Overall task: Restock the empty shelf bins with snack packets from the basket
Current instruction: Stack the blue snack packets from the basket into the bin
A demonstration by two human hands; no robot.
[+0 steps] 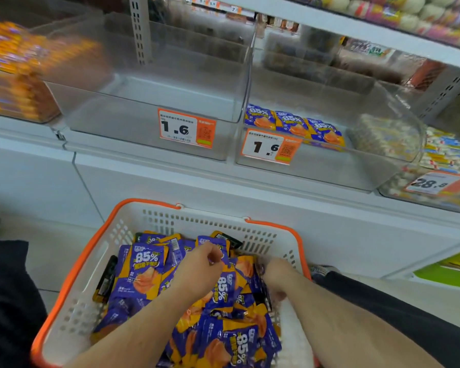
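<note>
Both hands were down in the white basket (91,282) with the orange rim, which sat on the floor below the shelf and held a loose heap of purple-and-orange snack packets (144,272) marked 85%. The left hand (201,269) had its fingers curled, pinching the top edge of a packet in the heap. The right hand (275,274) was buried among packets near the basket's right wall (fingers hidden and blurred, so its grip could not be told). On the shelf, the left clear bin (149,102) held no packets and carried a price tag (187,128) reading 1.6. The right clear bin (316,166), also tagged 1.6, held 3 of the same packets (294,123) in a row at its front left.
</note>
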